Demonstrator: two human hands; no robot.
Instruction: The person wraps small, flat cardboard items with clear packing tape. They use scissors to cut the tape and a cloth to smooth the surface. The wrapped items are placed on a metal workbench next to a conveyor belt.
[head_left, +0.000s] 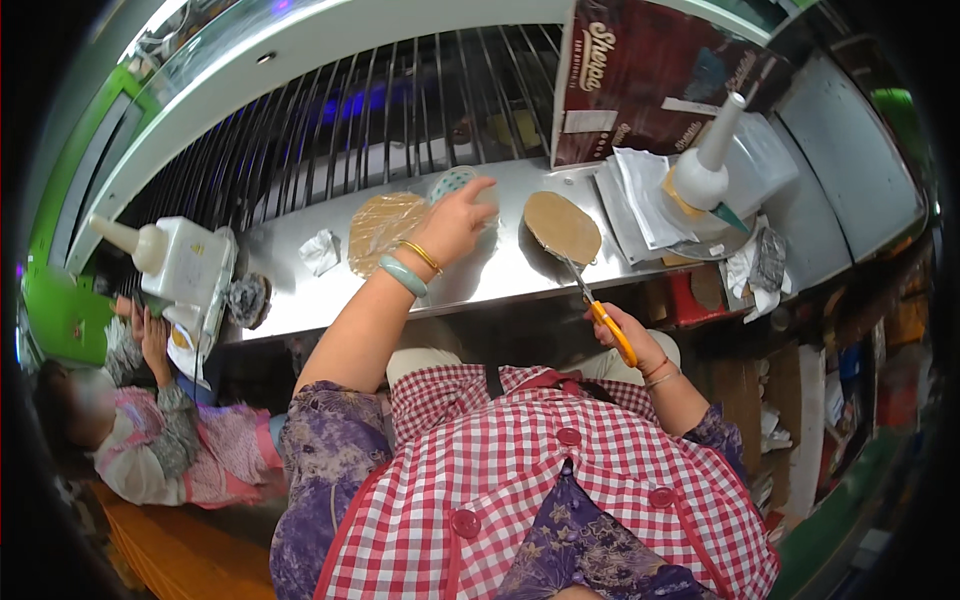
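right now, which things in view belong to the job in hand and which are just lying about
Seemingly in the job:
- orange-handled scissors, in the right hand
- tan oval piece, at the blade tips
- tan sheet, by the left hand

Apparently just lying about:
- crumpled white paper
- dark grey wad

Bars: beyond my silver metal worktop (290,298) runs a row of thin dark metal bars (386,105).
Box: a maroon printed cardboard panel (650,60) stands upright ahead of me, to the right.
Right bottle: a round white bottle with a long cone nozzle (698,180), beside loose white sheets of paper (640,198).
Left bottle: a square-bodied white bottle with a cream cone nozzle (190,262); near it, a dark grey crumpled wad (248,300).
Tissue: crumpled, white (320,253), on my left.
Neighbour: on my far left, a person in a pink checked garment (235,450).
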